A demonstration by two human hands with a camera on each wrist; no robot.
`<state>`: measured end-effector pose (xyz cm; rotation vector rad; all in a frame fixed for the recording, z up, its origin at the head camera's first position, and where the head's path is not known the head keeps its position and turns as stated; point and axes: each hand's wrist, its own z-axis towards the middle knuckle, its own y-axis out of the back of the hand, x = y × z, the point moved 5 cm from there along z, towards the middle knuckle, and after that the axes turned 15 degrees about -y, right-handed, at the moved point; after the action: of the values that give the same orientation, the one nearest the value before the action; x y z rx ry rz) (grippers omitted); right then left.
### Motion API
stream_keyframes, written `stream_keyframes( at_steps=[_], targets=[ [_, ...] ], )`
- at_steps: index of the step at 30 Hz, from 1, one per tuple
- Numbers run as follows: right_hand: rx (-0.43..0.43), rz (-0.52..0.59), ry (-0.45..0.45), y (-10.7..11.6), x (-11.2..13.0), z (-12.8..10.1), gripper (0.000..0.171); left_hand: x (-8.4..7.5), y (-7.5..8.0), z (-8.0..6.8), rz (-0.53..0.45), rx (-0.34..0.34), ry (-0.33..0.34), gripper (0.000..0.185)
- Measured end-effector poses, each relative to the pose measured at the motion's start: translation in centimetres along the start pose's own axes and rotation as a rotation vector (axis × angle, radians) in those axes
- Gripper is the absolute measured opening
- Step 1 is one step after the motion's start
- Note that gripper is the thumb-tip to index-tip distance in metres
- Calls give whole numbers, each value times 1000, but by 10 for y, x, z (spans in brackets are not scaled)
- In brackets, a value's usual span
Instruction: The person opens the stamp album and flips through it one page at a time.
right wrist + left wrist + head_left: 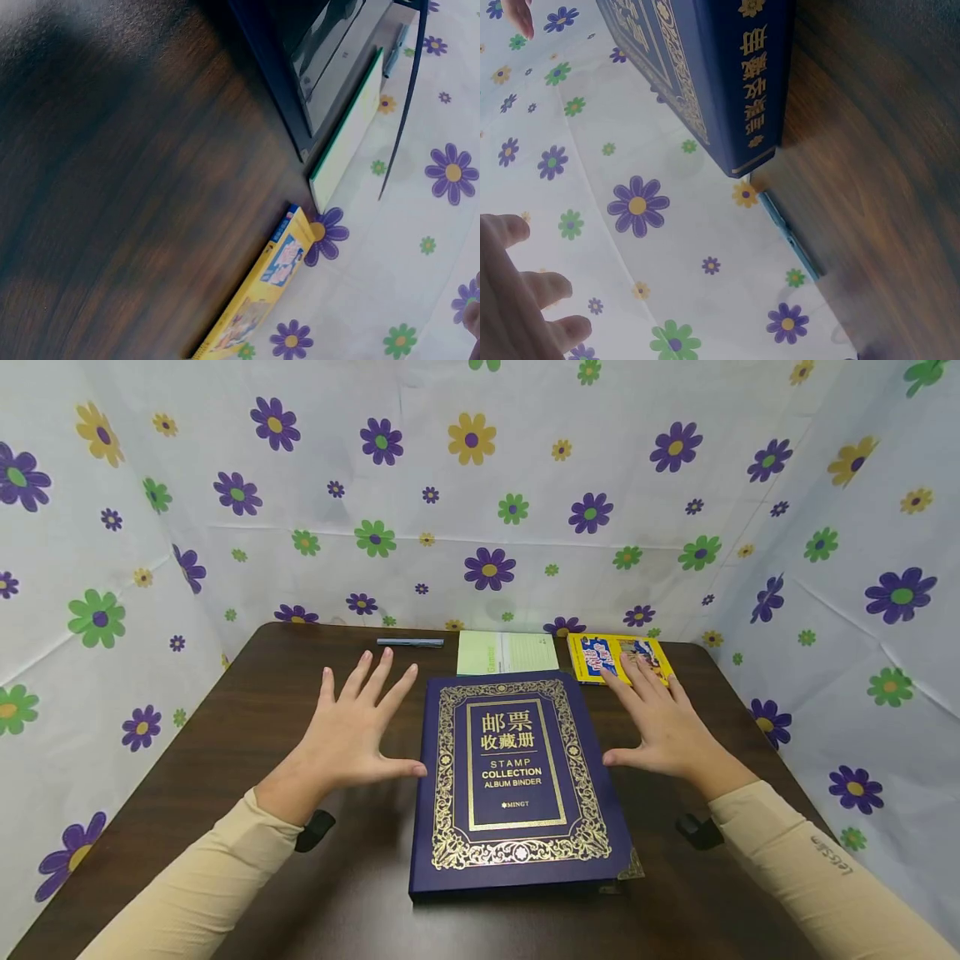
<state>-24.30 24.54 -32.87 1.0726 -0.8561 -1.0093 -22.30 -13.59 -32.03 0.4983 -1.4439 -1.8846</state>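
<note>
A thick dark-blue stamp album (517, 814) with gold lettering and a gold ornate border lies closed on the brown table, front cover up. Its spine (754, 82) faces left, lettered in gold, while clear pages (337, 67) show along its right side. To the left of the album, my left hand (341, 739) is held with fingers spread, the thumb tip overlapping the cover's left edge in the head view. My right hand (667, 735) mirrors it on the other side, fingers spread and thumb tip by the cover's right edge. Neither hand grips anything.
Behind the album lie a pale green notebook (506, 652), a blue pen (410, 643) to its left and a yellow illustrated book (618, 647) to its right. A white flowered cloth (315, 577) hangs along the back and both sides of the table (262, 693).
</note>
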Motion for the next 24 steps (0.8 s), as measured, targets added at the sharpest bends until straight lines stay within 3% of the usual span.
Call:
stream_keyframes(
  at_steps=[8, 12, 15, 20, 24],
  targets=[
    [22, -13, -18, -8, -3, 0, 110, 2, -6, 0, -25, 16, 4, 118],
    [60, 46, -78, -14, -5, 1, 95, -11, -6, -2, -63, 8, 9, 117],
    [141, 218, -214, -24, -5, 1, 77, -44, -11, -7, -138, -5, -2, 114],
    [279, 618, -508, -53, -5, -8, 66, -125, -36, -18, -274, 40, -99, 119],
    [330, 761, -575, -78, -5, -17, 61, -168, -52, -21, -278, 76, -238, 112]
  ],
)
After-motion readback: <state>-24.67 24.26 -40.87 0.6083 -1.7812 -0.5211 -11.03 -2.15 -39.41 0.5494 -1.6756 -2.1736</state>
